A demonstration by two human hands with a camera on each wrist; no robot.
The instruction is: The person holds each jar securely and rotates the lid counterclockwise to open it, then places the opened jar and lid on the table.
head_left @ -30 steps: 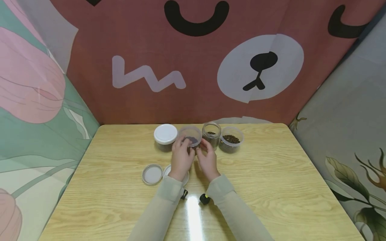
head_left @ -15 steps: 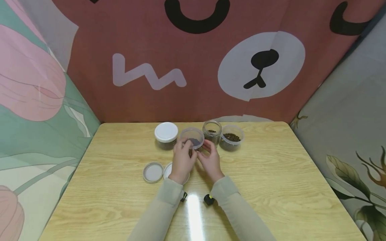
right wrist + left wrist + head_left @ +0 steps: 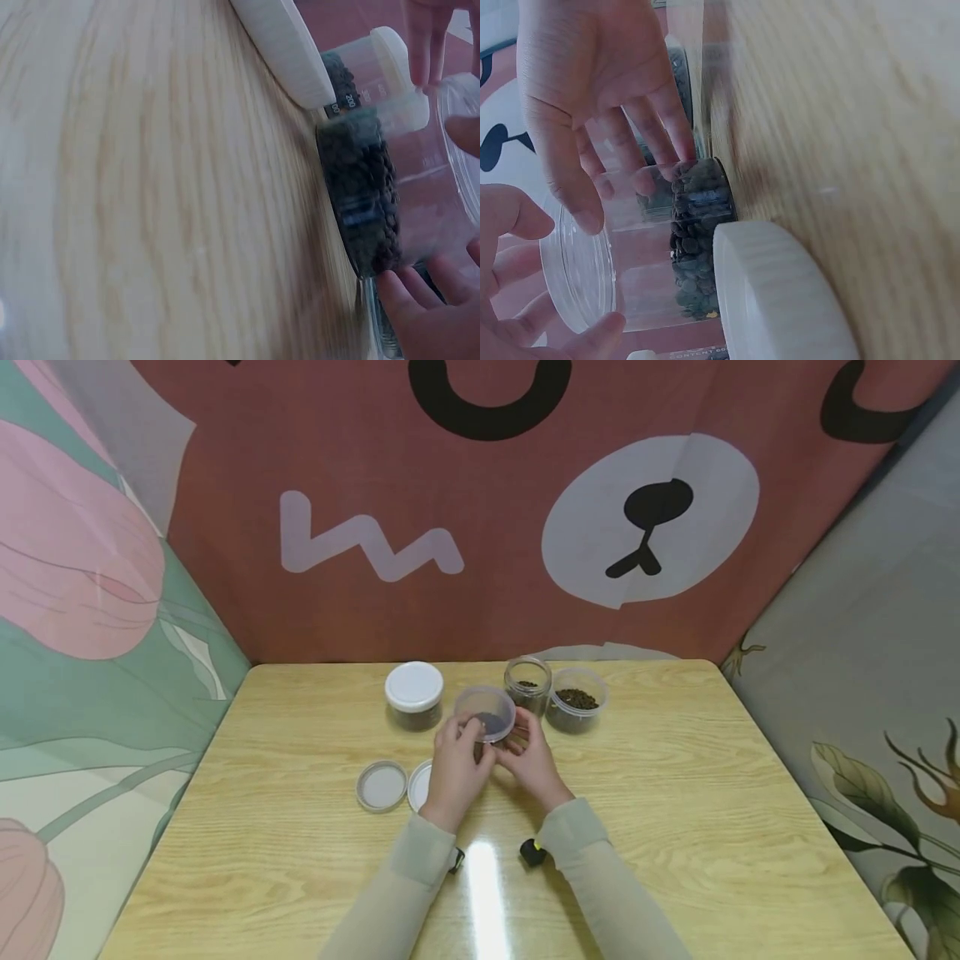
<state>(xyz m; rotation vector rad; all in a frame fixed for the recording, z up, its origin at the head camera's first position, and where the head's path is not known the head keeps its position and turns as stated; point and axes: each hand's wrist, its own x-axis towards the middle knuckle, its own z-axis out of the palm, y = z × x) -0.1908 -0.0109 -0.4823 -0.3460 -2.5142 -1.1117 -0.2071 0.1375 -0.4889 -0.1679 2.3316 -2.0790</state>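
Both hands hold a clear plastic jar (image 3: 486, 700), its top uncovered and dark pellets lying in the bottom. My left hand (image 3: 459, 770) pinches the jar's rim from the left, thumb on the near side. On the other side, my right hand (image 3: 537, 770) wraps its fingers around the jar wall, with its thumb close to the rim. In the left wrist view the pellets (image 3: 694, 240) fill the lower part, and the jar's base is close over the table. The right wrist view shows a white lid (image 3: 289, 52) beside the jar's base.
Left of the hands stands a white-lidded jar (image 3: 414, 689). Behind and right are an open glass jar (image 3: 528, 675) and an open tub (image 3: 576, 714) of brown pellets. Two lids lie nearer: a grey-white lid (image 3: 381, 787) and a white lid (image 3: 418, 789) partly hidden by the left hand.
The jar and both hands have shifted right and toward the person, widening the gap to the white-lidded jar. Both hands have kept hold of the jar.
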